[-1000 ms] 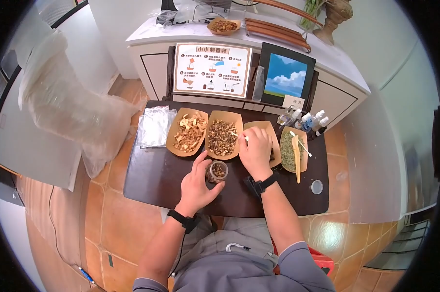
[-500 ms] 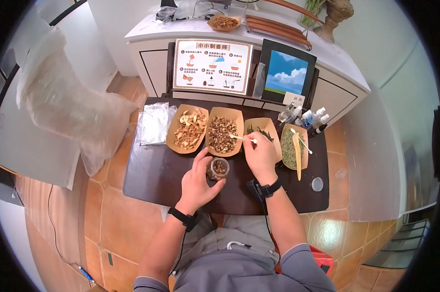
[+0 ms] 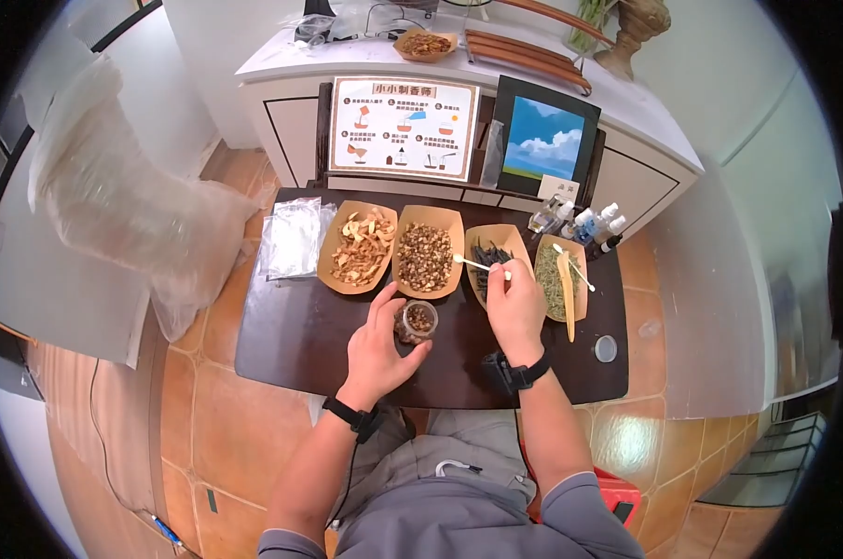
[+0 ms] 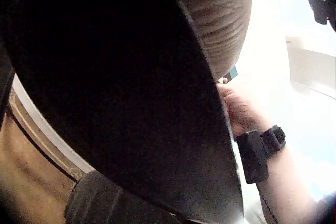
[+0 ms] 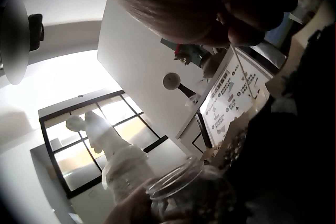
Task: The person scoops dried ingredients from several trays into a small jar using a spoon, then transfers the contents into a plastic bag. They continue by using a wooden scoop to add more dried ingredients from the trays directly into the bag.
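Note:
My left hand (image 3: 379,349) holds a small clear jar (image 3: 417,321), thumb and fingers around its side; the jar contains brown bits. My right hand (image 3: 517,307) pinches a thin white spoon (image 3: 477,265) by its handle. The spoon's small round end points left, between a paper tray of brown-and-pale chopped pieces (image 3: 429,256) and a tray of dark dried strips (image 3: 489,253). In the right wrist view, the jar's open rim (image 5: 176,179) shows beside the left hand. The left wrist view mostly catches the dark table underside (image 4: 126,98), hiding the left fingers.
A tray of pale dried slices (image 3: 361,247) and plastic bags (image 3: 293,239) lie left. At right are a tray of green herbs (image 3: 552,284) with wooden tongs (image 3: 567,298), several spray bottles (image 3: 584,226) and a round lid (image 3: 605,348). An instruction sheet (image 3: 403,130) stands behind.
My right hand has moved from over the dark-strip tray's left edge toward the right and nearer my body, and the spoon has left the brown-pieces tray. The left hand stays at the jar.

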Demonstrator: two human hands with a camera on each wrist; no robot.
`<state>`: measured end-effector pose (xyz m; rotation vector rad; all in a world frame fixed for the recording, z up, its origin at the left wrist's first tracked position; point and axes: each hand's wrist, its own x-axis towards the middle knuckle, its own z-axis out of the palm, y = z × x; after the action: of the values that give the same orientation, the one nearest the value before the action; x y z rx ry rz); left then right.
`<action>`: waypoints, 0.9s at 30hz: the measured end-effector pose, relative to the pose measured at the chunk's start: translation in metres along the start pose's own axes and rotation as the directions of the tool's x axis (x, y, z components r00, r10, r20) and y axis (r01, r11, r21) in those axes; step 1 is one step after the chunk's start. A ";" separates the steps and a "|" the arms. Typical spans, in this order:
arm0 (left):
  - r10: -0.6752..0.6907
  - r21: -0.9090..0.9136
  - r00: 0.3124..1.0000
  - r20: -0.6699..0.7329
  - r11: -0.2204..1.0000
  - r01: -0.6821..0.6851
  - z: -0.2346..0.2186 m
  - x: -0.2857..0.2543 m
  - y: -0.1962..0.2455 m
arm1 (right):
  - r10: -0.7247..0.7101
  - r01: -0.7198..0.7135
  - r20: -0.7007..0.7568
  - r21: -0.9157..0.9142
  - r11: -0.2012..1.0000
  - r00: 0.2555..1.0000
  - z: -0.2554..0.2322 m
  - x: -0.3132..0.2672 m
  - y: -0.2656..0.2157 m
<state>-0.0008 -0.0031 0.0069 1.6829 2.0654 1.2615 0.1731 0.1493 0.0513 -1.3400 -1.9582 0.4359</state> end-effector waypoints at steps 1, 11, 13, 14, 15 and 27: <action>0.001 0.000 1.000 0.000 1.000 -0.001 0.000 0.000 0.000 | 0.011 -0.011 -0.002 -0.035 0.999 1.000 -0.003 0.002 -0.001; -0.011 0.001 1.000 0.009 1.000 0.011 0.002 -0.001 -0.001 | 0.246 -0.306 0.263 0.214 0.928 0.933 0.052 -0.020 0.012; -0.002 0.003 1.000 0.009 1.000 0.002 0.002 0.000 -0.001 | 0.246 -0.323 0.284 0.270 0.907 0.927 0.052 -0.020 0.008; 0.000 0.005 1.000 0.006 1.000 0.000 0.002 0.000 -0.001 | 0.234 -0.307 0.280 0.257 0.916 0.931 0.050 -0.017 0.007; 0.002 0.005 1.000 0.003 1.000 -0.002 0.002 0.000 -0.001 | 0.222 -0.292 0.275 0.243 0.925 0.935 0.045 -0.013 0.003; -0.020 0.027 0.999 0.028 0.999 0.019 0.002 -0.002 0.000 | 0.142 -0.149 0.169 0.032 0.988 0.975 0.006 -0.032 -0.012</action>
<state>0.0014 -0.0034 0.0049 1.6773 2.0866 1.2025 0.1670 0.1156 0.0428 -1.4651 -1.9783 0.6775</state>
